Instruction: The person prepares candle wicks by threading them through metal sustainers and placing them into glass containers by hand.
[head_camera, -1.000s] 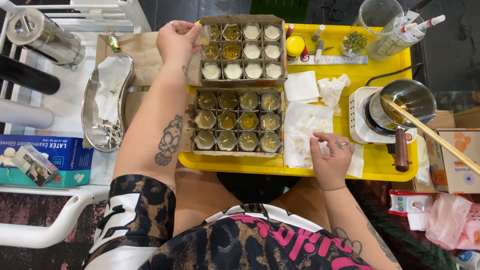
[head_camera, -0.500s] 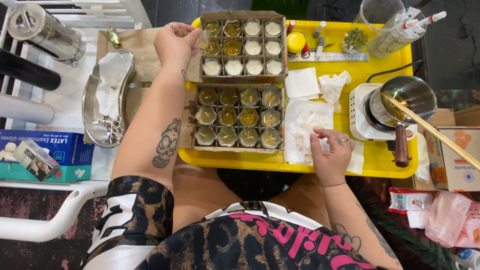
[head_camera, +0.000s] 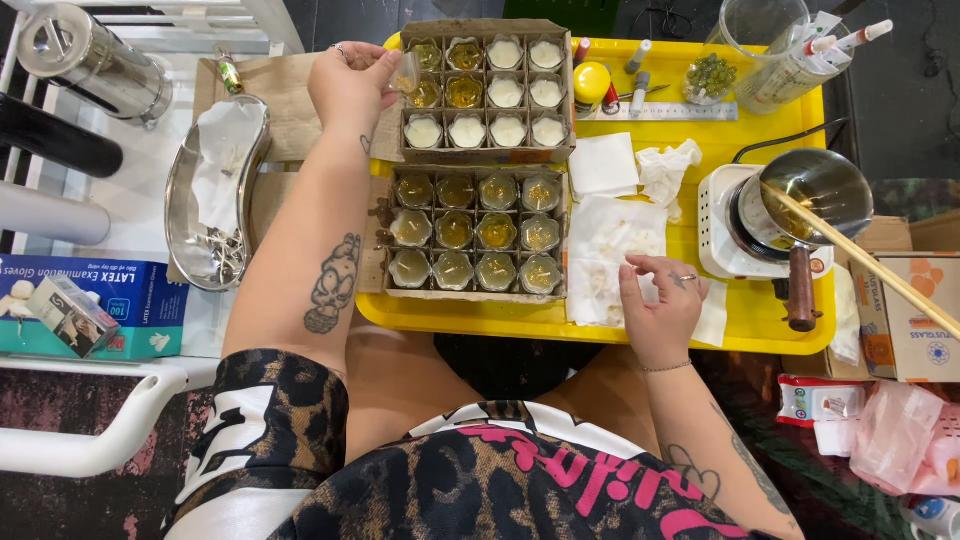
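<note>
My left hand reaches to the far-left corner of the upper brown cardboard tray of small glass jars, its grip pinched on one small clear jar lifted just above that corner slot. My right hand rests on the crumpled white paper towel spread on the yellow plastic tray, fingertips curled together; it seems to pinch something tiny, though I cannot tell what. The lower cardboard tray of amber-filled jars sits between my arms. A steel pot with a wooden stick stands to the right.
</note>
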